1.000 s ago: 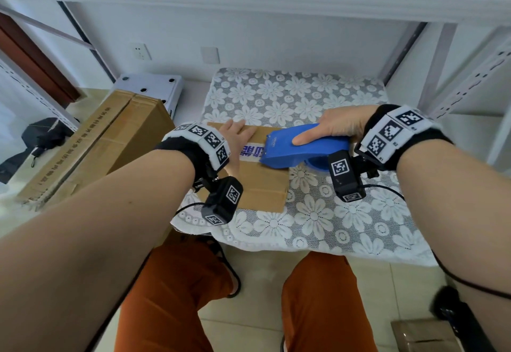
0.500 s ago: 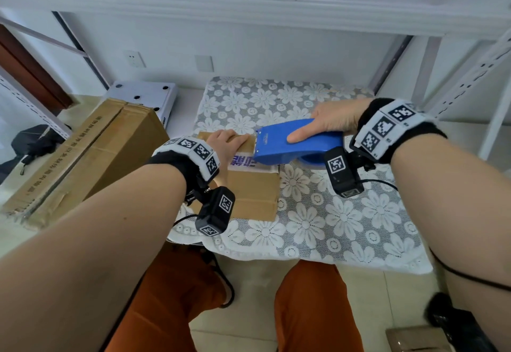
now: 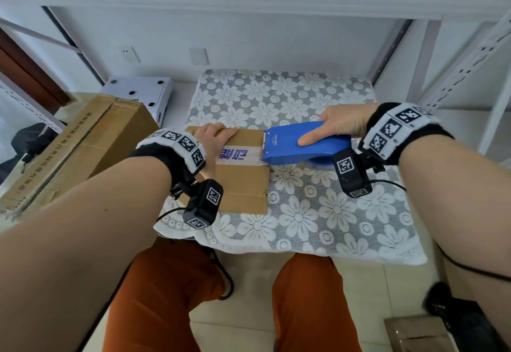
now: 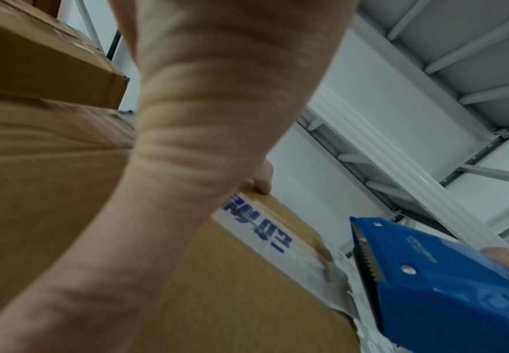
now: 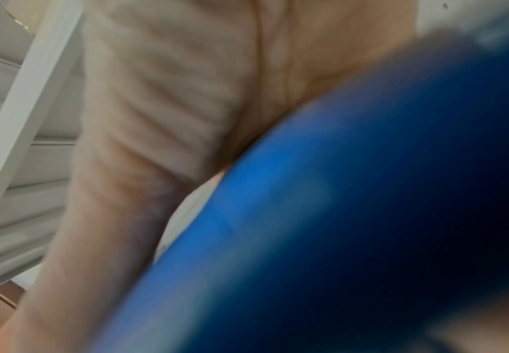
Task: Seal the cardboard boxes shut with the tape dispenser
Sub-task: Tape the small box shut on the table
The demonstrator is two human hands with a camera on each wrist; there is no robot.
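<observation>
Far left in the head view, a large cardboard box (image 3: 83, 141) lies on the floor with its flaps down and a seam along its top; what is in it cannot be seen. Behind it sits a white box (image 3: 143, 91) with dark dots on its lid.

On the worktop (image 3: 318, 213), covered with a white flowered lace cloth, the small cardboard box (image 3: 243, 183) lies flat near the left edge, flaps closed, its contents hidden. A strip of white tape (image 3: 239, 155) printed in blue characters runs across its top along the seam, reaching the right edge.

The left hand (image 3: 214, 137) rests on the far left part of the small box, fingers (image 3: 229, 130) laid nearly straight and flat along its back edge, palm down, holding nothing. From the left wrist view the thumb (image 4: 261, 178) presses on the box top just beside the tape's start. The left forearm comes in low from the near left.

The blue tape dispenser (image 3: 301, 144) sits at the box's right edge, its toothed front end touching the tape there and tilted slightly down. The right hand (image 3: 340, 125) grips it from above, the forefinger stretched along its top, the rest curled over the far side. The right wrist view is blurred, showing only blue plastic against the palm. The right forearm reaches in from the right, wrist level.
</observation>
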